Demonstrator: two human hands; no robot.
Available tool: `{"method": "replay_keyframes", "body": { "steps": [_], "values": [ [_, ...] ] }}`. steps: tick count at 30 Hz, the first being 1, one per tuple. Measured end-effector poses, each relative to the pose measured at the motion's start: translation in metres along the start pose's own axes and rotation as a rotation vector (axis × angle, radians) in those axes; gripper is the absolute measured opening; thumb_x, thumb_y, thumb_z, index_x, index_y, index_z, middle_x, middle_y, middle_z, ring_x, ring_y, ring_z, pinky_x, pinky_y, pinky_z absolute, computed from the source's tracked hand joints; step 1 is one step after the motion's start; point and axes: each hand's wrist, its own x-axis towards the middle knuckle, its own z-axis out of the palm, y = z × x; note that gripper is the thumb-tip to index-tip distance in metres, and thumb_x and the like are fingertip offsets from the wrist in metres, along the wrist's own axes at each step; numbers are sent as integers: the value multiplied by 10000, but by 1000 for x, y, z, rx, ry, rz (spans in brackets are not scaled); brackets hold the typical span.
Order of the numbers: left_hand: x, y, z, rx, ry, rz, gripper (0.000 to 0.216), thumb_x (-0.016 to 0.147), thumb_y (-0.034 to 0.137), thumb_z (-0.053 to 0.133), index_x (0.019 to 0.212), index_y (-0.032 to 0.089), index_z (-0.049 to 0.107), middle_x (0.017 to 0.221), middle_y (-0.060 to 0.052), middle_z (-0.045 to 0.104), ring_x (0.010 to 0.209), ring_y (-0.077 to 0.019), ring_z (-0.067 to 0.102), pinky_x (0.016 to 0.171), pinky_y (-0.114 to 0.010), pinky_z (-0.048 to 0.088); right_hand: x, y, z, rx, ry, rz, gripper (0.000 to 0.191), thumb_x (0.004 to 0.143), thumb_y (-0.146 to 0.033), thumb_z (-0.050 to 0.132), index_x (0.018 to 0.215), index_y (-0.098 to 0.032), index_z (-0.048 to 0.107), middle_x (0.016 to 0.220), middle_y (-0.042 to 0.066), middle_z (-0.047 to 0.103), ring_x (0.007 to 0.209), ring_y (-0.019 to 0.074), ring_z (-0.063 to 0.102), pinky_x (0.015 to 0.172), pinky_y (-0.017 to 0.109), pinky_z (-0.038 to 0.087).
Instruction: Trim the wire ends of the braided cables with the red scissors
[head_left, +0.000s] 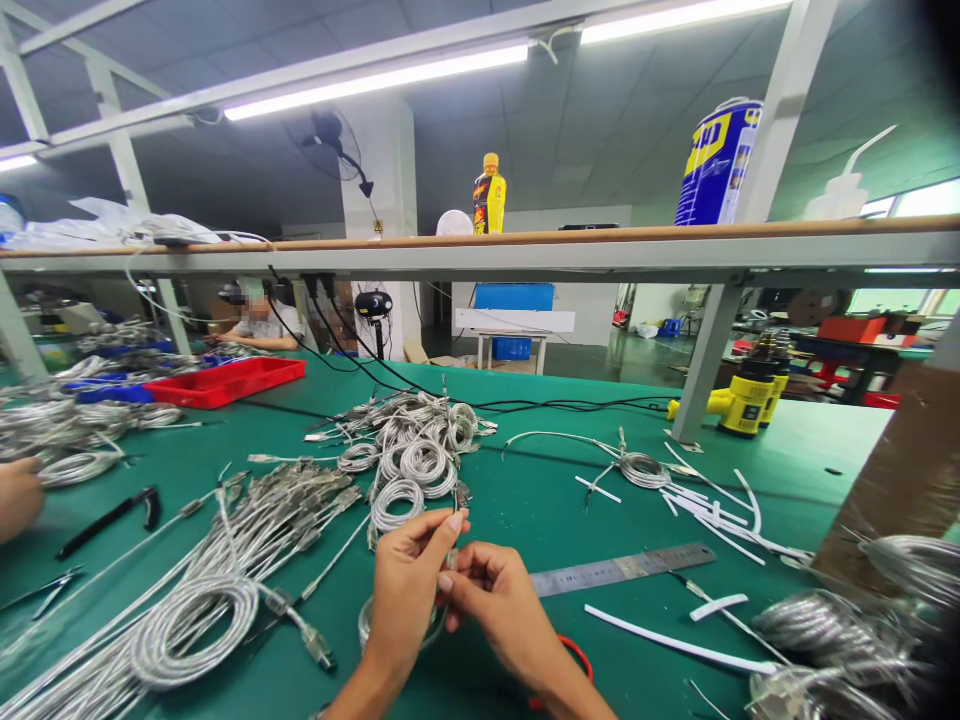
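The left hand (409, 570) and right hand (496, 592) are closed narrowly, fingertips pinching a thin cable (452, 560) above the green worktop (532, 495). A metal ruler (626, 570) lies just beside the right hand; coiled cables (420, 422) lie beyond both hands

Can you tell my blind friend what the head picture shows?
A person's left hand and right hand pinch what looks like a cable end over a green table. Coiled silvery cables lie beyond, with a metal ruler to the right.
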Motion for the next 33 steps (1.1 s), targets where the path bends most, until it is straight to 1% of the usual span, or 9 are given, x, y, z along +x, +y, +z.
{"method": "replay_keyframes", "body": {
  "steps": [5, 9, 15, 21, 26, 30, 33],
  "values": [
    [-1, 1, -1, -22, -26, 13, 258, 645, 343, 590, 761, 118, 638, 639, -25, 609, 331, -24, 336, 285, -143, 290, -1, 0, 3, 5, -12, 6, 310, 571, -406, 652, 581, -138, 496, 515, -21, 542, 426, 85, 489, 458, 206, 395],
    [-3, 2, -1, -61, -29, 32, 233, 666, 331, 571, 775, 132, 625, 605, 3, 573, 334, -20, 329, 282, -132, 279, -1, 0, 3, -1, -18, 0, 280, 589, -366, 651, 586, -137, 491, 522, -20, 544, 425, 85, 493, 452, 201, 386],
    [-4, 2, -1, -92, -32, 47, 220, 674, 317, 571, 777, 128, 618, 519, 42, 470, 354, -23, 310, 313, -132, 264, -4, 3, 1, -38, -39, 1, 297, 588, -403, 641, 598, -134, 517, 527, -14, 544, 441, 91, 502, 460, 200, 376],
    [-3, 0, -1, -130, -13, 28, 248, 661, 320, 581, 823, 138, 629, 464, 69, 388, 367, -32, 322, 323, -133, 280, -5, 7, 3, -13, -50, 18, 298, 578, -402, 649, 609, -139, 513, 494, -30, 525, 420, 85, 489, 443, 188, 357],
    [-3, 2, 1, -123, 19, 41, 252, 638, 317, 601, 803, 132, 644, 447, 73, 365, 385, -35, 324, 331, -129, 265, -6, 10, 3, -8, -64, 14, 266, 603, -375, 637, 629, -135, 525, 496, -31, 522, 424, 82, 490, 442, 183, 352],
    [-4, 2, 1, -94, 16, 46, 240, 648, 312, 597, 800, 132, 640, 448, 73, 358, 388, -37, 306, 343, -135, 262, -5, 10, 2, 1, -74, 16, 241, 612, -344, 634, 619, -131, 522, 500, -31, 514, 423, 81, 489, 435, 181, 353],
    [-4, 0, 2, -68, 2, 45, 238, 652, 317, 593, 795, 132, 639, 459, 71, 360, 384, -38, 297, 345, -144, 258, -5, 10, 0, -33, -70, 27, 223, 620, -326, 629, 609, -129, 525, 485, -33, 506, 421, 81, 478, 437, 183, 346]
  ]
}}
